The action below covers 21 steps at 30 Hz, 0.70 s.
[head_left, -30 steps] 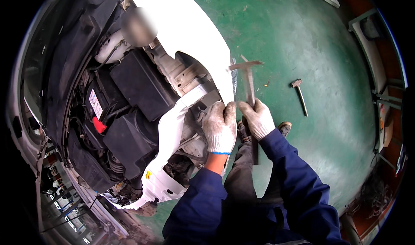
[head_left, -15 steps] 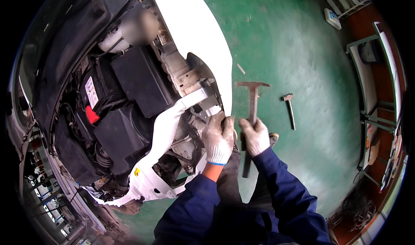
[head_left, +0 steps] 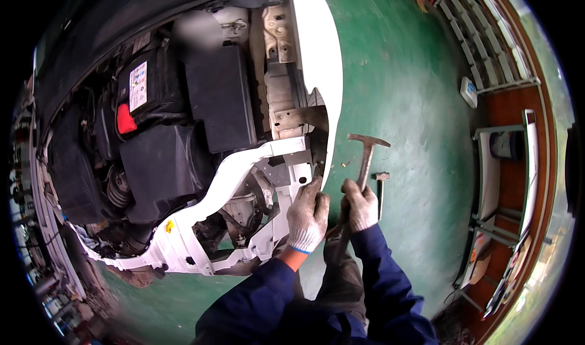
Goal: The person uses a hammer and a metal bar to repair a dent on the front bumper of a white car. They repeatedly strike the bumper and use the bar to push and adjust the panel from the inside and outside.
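Note:
My right hand [head_left: 361, 206], in a knitted whitish glove, is closed around the shaft of a body hammer [head_left: 367, 156]. The hammer stands head up, its narrow two-ended head above the fist and the grip end below it. My left hand [head_left: 308, 217], gloved likewise with a blue cuff edge, has its fingers curled at the front end of a white fender [head_left: 317, 59]. Its fingertips are partly hidden against the panel. The hammer head is apart from the fender, over the floor to its right.
The car's engine bay lies open on the left, with a battery [head_left: 152, 89], black covers [head_left: 219, 101] and a white front frame [head_left: 207, 202]. A second hammer [head_left: 381, 193] lies on the green floor [head_left: 414, 119]. Metal racks [head_left: 487, 40] line the right wall.
The view has turned, shifting the car and floor in the picture. The hammer's head now tilts more to the right. Both hands keep their hold, the left still at the fender's end.

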### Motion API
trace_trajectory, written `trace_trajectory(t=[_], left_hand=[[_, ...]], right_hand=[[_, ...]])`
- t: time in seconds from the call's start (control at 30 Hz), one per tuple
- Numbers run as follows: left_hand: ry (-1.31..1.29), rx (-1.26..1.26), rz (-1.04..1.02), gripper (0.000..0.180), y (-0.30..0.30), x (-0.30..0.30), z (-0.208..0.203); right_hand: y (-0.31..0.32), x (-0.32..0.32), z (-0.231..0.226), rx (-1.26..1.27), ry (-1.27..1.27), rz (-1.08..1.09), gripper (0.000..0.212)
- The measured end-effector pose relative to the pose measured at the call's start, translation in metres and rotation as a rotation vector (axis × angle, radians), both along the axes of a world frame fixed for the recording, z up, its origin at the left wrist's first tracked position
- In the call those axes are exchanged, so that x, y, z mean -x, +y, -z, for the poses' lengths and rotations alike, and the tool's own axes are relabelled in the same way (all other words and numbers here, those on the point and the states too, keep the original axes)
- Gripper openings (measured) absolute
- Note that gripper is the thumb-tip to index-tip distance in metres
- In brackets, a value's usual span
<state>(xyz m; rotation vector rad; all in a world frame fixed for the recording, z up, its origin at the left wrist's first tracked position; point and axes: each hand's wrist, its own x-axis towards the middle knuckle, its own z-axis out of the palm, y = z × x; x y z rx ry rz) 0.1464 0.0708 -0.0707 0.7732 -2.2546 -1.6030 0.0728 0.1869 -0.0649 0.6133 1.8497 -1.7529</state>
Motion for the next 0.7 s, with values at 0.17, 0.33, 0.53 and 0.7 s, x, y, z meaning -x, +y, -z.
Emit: trace_trajectory(t=[0.17, 0.33, 0.53, 0.7], left_hand=[[-0.004, -0.058, -0.04, 0.029, -0.007, 0.003, -0.004], [0.087, 0.065, -0.115, 0.027, -0.023, 0.036, -0.01], [-0.085, 0.055, -0.063, 0.029, -0.014, 0.081, -0.019], [-0.101, 0.111, -0.201, 0.028, 0.009, 0.087, -0.015]], right_hand=[[0.006, -0.001, 0.005, 0.021, -0.024, -0.05, 0.029], [0.02, 0.0, 0.003, -0.043, -0.029, -0.054, 0.027], [0.021, 0.008, 0.005, 0.11, 0.205, -0.054, 0.019], [0.013, 0.025, 0.02, 0.041, 0.31, -0.205, 0.019]])
